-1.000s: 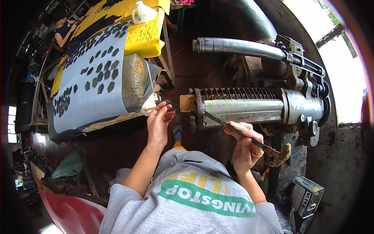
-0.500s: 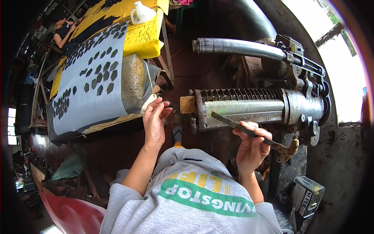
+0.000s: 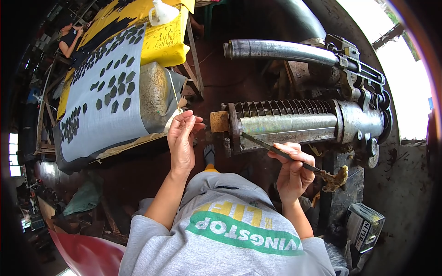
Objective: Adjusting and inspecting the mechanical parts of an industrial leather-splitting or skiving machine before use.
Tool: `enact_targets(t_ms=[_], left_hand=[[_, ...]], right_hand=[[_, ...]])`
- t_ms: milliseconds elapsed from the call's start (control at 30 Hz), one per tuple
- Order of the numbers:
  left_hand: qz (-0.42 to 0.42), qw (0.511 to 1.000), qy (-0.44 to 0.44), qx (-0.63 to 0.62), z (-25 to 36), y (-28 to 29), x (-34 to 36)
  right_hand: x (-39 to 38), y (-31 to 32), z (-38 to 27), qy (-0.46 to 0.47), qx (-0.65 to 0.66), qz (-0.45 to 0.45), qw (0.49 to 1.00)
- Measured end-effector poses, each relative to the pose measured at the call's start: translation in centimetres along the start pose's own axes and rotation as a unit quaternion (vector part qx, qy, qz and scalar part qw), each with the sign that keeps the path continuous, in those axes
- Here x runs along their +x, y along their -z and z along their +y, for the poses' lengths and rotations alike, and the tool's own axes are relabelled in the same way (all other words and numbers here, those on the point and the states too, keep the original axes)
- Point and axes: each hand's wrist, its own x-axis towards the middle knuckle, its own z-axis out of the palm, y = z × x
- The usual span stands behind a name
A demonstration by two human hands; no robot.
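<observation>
My right hand (image 3: 294,172) grips a brush (image 3: 282,154) with a dark, flat handle. The brush's bare handle end points up and left, over the lower front edge of the machine's ribbed cylinder (image 3: 285,123). At its other end, right of my hand, sits a matted yellow-brown clump (image 3: 335,178). My left hand (image 3: 182,140) is raised at the table's corner, thumb and fingers pinched together; what they hold, if anything, is hidden. Just behind those fingers a pale tag (image 3: 177,112) hangs on a string.
On the table at left, a grey sheet (image 3: 99,126) carries several dark pentagonal pieces. A white jug (image 3: 162,13) stands on yellow sheeting (image 3: 163,48). Another person (image 3: 69,41) works at the far left. A boxed battery-like case (image 3: 363,227) sits at lower right.
My right hand has moved slightly left and down with the brush, so its handle end overlaps the machine. My left hand stays pinched in nearly the same place; the dark bit at its fingertips no longer shows clearly.
</observation>
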Motion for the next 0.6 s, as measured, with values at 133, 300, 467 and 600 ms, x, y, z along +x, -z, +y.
enact_targets(t_ms=[133, 300, 467, 600], left_hand=[[-0.004, 1.000, -0.001, 0.003, -0.1, 0.1, -0.1], [-0.015, 1.000, -0.013, 0.011, 0.2, -0.5, 0.0], [-0.024, 0.999, -0.029, 0.008, 0.6, -0.3, 0.3], [-0.034, 0.998, -0.046, 0.026, 0.8, -0.5, 0.2]], right_hand=[[0.0, 0.1, 0.1, 0.004, 0.005, -0.003, 1.000], [0.4, 0.2, -0.1, -0.005, 0.017, -0.004, 1.000], [0.8, 0.1, -0.9, -0.021, 0.055, 0.036, 0.998], [0.8, 0.4, -0.7, -0.004, 0.033, -0.004, 0.999]])
